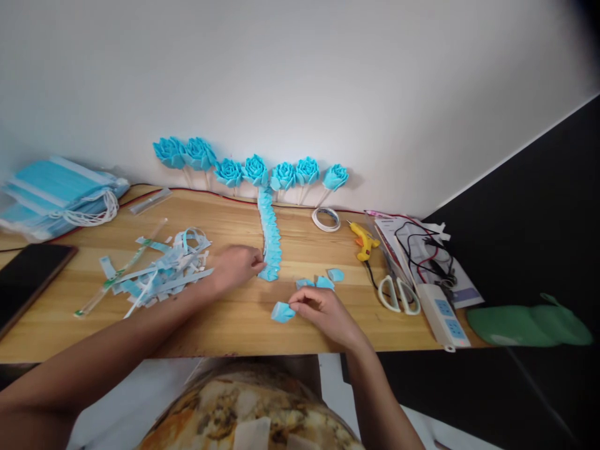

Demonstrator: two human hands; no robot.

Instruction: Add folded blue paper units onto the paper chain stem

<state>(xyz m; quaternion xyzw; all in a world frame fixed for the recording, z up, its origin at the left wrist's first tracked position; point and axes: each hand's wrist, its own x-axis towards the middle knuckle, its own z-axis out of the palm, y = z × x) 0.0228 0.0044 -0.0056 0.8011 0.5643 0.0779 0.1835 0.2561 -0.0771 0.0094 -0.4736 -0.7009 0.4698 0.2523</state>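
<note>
A small blue fabric petal [282,312] is pinched at its right end between the thumb and finger of my right hand [323,310], low over the front of the table. My left hand [240,265] has its fingers curled together at the left side of a long row of overlapping blue petals [270,234], near its front end; what they grip, if anything, is hidden. Several loose blue petals [325,282] lie just beyond my right hand. Left of my left hand is a pile of blue and white offcut strips [164,275].
Several blue flowers on sticks [255,170] lean at the wall. Tape roll [325,211], yellow glue gun [363,240], white-handled scissors [398,299] and power strip [443,315] are at right. Face masks [56,190], a phone [32,275] and a clear ruler [124,272] are at left.
</note>
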